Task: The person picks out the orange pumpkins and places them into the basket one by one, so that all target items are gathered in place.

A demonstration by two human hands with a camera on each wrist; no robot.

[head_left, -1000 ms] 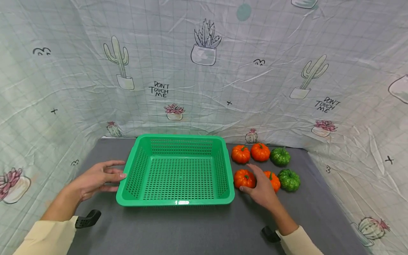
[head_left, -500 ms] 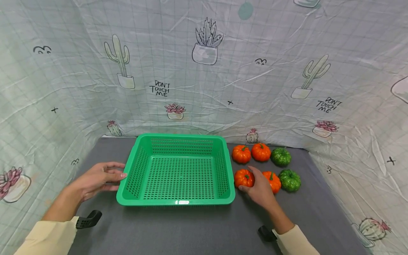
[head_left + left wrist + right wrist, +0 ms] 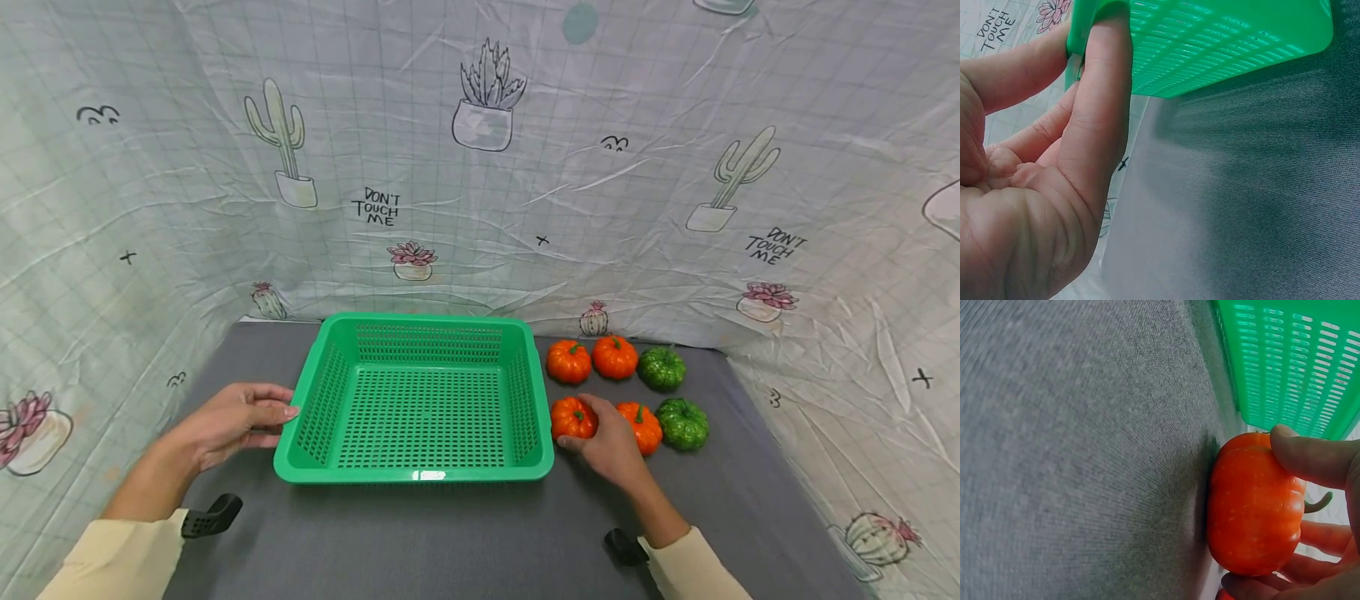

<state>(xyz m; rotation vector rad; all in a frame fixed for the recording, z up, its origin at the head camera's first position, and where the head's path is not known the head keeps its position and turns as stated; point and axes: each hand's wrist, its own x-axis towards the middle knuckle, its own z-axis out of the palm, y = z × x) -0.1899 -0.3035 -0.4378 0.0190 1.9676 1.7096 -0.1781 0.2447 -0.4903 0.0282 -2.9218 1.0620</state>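
Observation:
A green plastic basket [image 3: 352, 476] with slotted walls stands on the grey tabletop, with nothing in it. At its left side my left hand [image 3: 234, 423] pinches the rim; in the left wrist view a finger [image 3: 1102, 94] lies under the rim and the thumb reaches it from the other side. My right hand [image 3: 613, 446] holds a small orange pumpkin [image 3: 573, 417] just right of the basket. In the right wrist view the pumpkin [image 3: 1250, 512] sits on the cloth, thumb on one side and fingers on the other, its green stem showing.
Two orange pumpkins, one at the back left [image 3: 568, 362] and one beside it [image 3: 615, 357], stand behind my right hand. Another orange pumpkin [image 3: 642, 429] is right of it, then two green pumpkins [image 3: 682, 423]. A printed cloth [image 3: 480, 208] encloses the table's back and sides.
My right hand has closed in around the near orange pumpkin, its fingers and thumb now against it. The left hand stays at the basket rim, and the basket has not moved.

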